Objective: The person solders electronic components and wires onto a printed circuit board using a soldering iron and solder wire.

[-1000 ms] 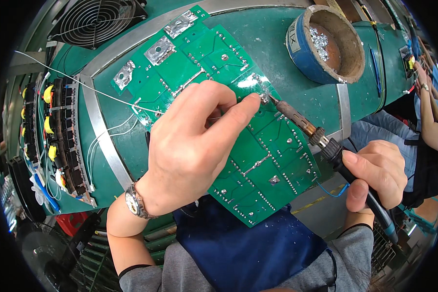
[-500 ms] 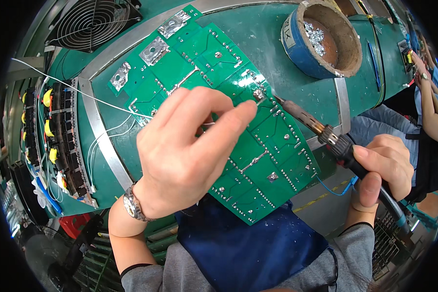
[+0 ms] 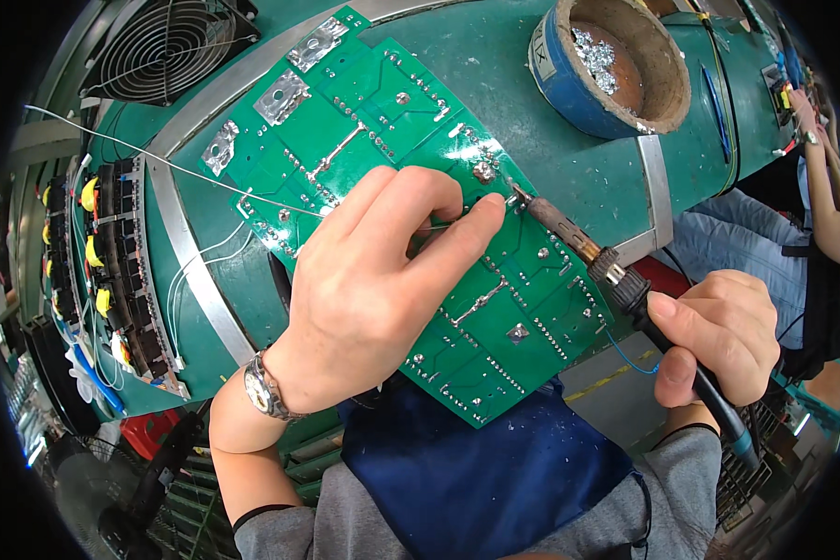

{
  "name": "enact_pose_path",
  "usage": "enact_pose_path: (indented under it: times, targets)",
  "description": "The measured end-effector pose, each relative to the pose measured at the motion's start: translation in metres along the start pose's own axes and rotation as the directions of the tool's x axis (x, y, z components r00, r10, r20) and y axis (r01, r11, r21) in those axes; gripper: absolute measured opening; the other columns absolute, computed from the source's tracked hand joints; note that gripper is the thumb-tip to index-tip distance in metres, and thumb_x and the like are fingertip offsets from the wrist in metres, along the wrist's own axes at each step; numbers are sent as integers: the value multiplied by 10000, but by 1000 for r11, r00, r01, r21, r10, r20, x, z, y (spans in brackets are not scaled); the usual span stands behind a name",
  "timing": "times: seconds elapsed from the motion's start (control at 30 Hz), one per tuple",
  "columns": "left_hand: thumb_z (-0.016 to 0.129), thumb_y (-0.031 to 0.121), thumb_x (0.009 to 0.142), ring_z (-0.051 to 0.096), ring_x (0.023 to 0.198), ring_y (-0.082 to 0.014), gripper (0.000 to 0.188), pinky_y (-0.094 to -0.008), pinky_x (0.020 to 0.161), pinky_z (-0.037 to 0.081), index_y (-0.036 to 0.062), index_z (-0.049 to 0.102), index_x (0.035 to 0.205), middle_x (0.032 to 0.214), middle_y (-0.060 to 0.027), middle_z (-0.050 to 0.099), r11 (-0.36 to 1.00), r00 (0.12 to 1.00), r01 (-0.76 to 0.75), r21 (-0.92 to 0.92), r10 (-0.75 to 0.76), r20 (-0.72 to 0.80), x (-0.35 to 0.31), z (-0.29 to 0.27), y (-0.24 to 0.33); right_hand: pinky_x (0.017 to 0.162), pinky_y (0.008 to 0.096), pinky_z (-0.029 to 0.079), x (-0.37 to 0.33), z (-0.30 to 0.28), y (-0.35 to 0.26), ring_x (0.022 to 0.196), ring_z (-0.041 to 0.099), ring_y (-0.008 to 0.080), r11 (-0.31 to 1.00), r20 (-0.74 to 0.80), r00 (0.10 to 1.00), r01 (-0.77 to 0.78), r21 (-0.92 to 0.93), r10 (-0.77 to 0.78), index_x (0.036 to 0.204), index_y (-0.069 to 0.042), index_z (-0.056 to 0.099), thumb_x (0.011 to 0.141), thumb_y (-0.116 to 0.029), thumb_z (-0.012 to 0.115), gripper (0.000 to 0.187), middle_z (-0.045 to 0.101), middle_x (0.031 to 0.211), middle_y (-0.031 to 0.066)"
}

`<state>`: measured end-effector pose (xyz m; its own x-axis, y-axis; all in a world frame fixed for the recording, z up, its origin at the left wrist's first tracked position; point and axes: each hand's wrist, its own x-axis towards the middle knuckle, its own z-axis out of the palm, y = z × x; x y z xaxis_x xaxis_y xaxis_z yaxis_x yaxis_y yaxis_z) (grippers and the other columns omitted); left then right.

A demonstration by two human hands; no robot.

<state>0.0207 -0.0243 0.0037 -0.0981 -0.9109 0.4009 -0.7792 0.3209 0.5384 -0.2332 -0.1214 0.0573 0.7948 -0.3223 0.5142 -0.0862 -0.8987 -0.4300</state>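
A large green circuit board [image 3: 392, 121] lies solder side up before me, its near corner over my dark blue apron. My left hand [image 3: 373, 261], with a watch on the wrist, is closed over the board's middle and pinches a thin solder wire [image 3: 177, 157] that trails off to the upper left. In my right hand [image 3: 723, 336] is a soldering iron [image 3: 616, 273] with a black handle, pointing up and left. Its tip meets the board near its right edge, close beside my left fingertips and the end of the wire. A shiny solder blob [image 3: 484, 172] sits just above the tip.
A blue round pot [image 3: 569, 93] with silvery solder scraps stands at the far right. A black fan [image 3: 173, 47] is at the far left. Boards with yellow components [image 3: 103, 252] stand on the left. Another person's hand [image 3: 801, 110] works at the far right.
The iron's tip has moved slightly down and left, from by the large solder blob to pins below it. My left hand has shifted slightly right with the wire, and the board a little left.
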Motion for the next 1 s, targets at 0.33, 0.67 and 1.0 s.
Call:
enact_pose_path:
  times: [0.33,0.67,1.0]
  targets:
    - [761,-71,649,594,700,-173,381,-277,544,460,61,771,1006,857,-54,622,999,999,-29,16,29,16,-3,-6,8,368,250,367,-8,-6,-7,400,509,127,998,-97,994,-52,38,56,892,58,717,893,-160,652,227,595,565,27]
    - [695,-55,613,584,719,-169,446,-273,560,476,65,777,1035,896,-48,616,994,994,-101,39,100,45,-2,5,6,398,247,389,-13,-12,-11,451,536,130,998,59,996,-63,9,62,979,41,721,875,-126,660,206,587,602,17]
    - [757,-32,655,584,664,-182,334,-288,545,455,78,776,970,794,-22,598,977,992,-118,178,123,-16,-1,-7,4,406,254,398,-19,-8,-7,436,535,133,996,-55,994,-92,11,92,911,33,726,896,-167,663,210,601,584,23]
